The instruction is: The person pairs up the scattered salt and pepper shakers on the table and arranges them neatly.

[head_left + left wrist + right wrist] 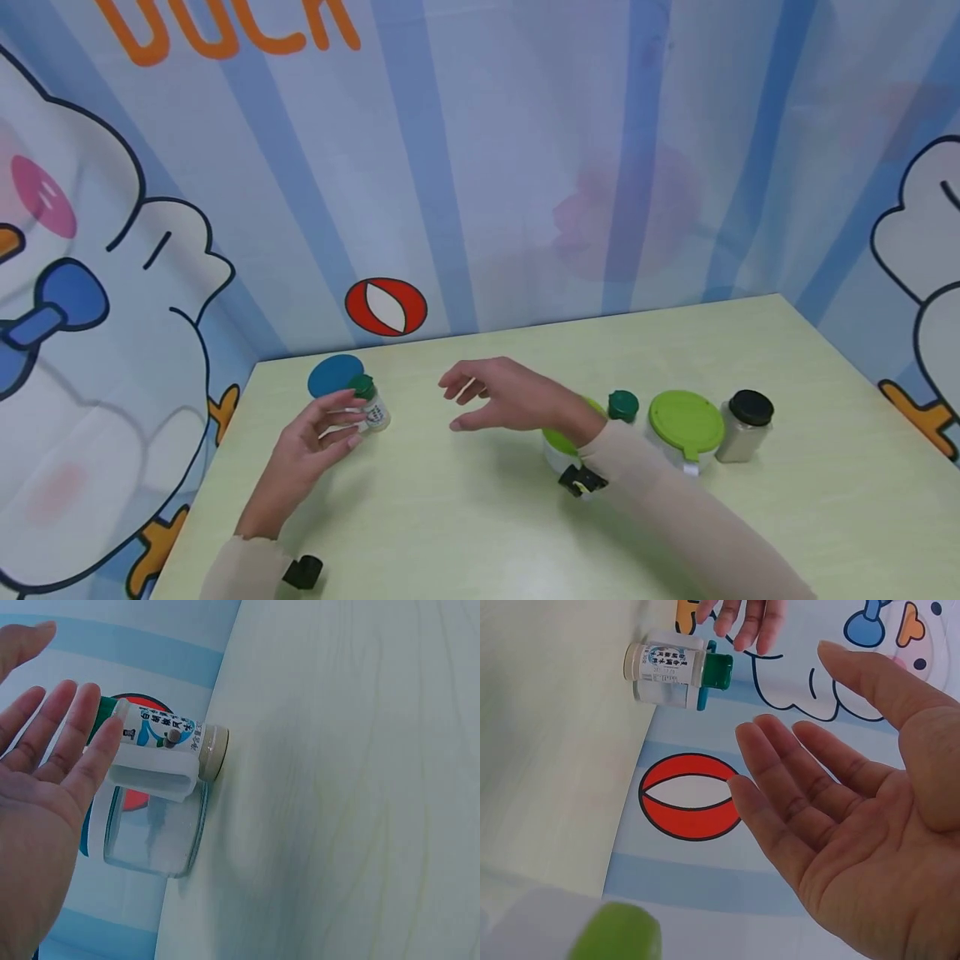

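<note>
My left hand (pixel 315 437) hovers beside a small seasoning bottle (pixel 377 414) with a green cap and a printed label. Its fingers are apart and loosely bent, overlapping the bottle in the head view; nothing lies in the palm in the left wrist view. Right behind the bottle stands a clear jar (pixel 154 832) with a white handle, its round blue lid (pixel 333 375) showing from above. Over the middle of the table my right hand (pixel 513 396) is raised, fingers relaxed and palm bare. The bottle (pixel 664 664) stands upright against the jar's near side.
At the right of the pale table (pixel 465 517) are two green-lidded jars, one (pixel 686 421) in full view and one (pixel 558 454) partly behind my right forearm. Between them shows another green cap (pixel 622 405). A black-lidded jar (pixel 742 425) stands farthest right. A printed curtain (pixel 510 167) backs the table.
</note>
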Available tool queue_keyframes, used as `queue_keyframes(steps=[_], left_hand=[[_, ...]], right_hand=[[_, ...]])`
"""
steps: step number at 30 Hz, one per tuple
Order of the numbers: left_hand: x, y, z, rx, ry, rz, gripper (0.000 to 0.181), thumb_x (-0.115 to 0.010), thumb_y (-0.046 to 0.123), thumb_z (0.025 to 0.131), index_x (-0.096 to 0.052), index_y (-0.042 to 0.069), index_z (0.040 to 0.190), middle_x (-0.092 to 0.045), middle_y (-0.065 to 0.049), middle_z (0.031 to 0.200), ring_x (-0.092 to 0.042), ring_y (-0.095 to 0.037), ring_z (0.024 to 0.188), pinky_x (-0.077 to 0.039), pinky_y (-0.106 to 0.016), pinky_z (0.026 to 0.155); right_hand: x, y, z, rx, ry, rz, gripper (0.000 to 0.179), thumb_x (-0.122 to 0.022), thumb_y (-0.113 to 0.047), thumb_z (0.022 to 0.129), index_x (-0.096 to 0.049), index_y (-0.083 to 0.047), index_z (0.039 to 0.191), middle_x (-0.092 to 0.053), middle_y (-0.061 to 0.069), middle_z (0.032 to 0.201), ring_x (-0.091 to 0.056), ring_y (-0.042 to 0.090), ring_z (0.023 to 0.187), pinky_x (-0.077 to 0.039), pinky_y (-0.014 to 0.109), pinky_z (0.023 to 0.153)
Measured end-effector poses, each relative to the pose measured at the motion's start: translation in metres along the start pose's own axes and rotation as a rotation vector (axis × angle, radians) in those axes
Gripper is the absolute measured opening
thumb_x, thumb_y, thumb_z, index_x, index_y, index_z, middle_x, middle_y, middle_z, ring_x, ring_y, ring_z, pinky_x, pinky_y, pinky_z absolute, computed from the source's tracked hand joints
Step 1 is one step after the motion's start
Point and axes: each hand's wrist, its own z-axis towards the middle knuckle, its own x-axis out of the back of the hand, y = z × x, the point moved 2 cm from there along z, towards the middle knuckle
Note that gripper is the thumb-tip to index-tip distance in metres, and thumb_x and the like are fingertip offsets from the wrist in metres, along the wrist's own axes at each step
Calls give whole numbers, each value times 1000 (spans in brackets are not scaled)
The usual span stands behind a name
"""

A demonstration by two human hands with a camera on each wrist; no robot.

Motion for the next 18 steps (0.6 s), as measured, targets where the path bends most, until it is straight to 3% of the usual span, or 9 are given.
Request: queue_keyframes(steps=[8,13,18], left_hand=[[7,-4,-1,-4,75,27,56,-68,12,98,-45,11,149,-54,-13,143,-58,-26,126,-52,-17,95],[12,-4,0,12,133,62,55,-66,10,99,-43,8,149,-55,-13,143,-58,-15,123,-51,-14,95],[16,-5,1,-9,160,56,57,-67,14,99,-42,5,150,-54,-15,143,-57,-20,124,-50,-14,95]], right_hand=[[-5,1,6,30,2,4,55,-79,-22,90,-57,-12,139,-67,0,128,-67,15,115,-52,33,103],[-9,-1,10,27,5,1,54,-78,-24,90,-57,-14,139,-67,-2,128,-67,13,115,-52,33,102],[-12,-2,14,20,21,14,53,-79,-24,90,-58,-14,138,-67,-2,127,-67,12,114,-52,31,102]])
